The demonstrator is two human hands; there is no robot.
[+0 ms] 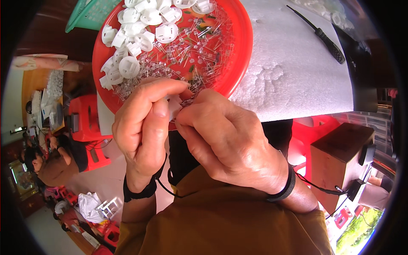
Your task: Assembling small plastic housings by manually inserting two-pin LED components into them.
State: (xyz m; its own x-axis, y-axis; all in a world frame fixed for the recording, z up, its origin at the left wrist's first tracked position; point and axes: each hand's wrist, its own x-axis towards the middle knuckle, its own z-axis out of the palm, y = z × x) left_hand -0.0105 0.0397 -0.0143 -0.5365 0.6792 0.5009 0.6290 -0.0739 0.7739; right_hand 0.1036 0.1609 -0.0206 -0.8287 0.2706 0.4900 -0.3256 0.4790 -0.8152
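Over the near rim of a round red tray (243, 51), my left hand (142, 123) pinches a small white plastic part (174, 107) between thumb and fingers. My right hand (227, 138) is closed right beside that part, its fingertips meeting it. Whatever the right fingers hold is hidden behind them. Many clear LEDs (180, 51) with thin metal legs lie loose in the tray. A heap of white plastic parts (166, 33), some with round flanges, fills the tray's upper left.
White foam sheet (297, 80) covers the table under the tray. A black-handled screwdriver (325, 40) lies on it at the far right. A green basket (87, 17) stands far left. Red stools (85, 114) and a brown wooden box (340, 157) flank me. Another person (59, 161) sits at left.
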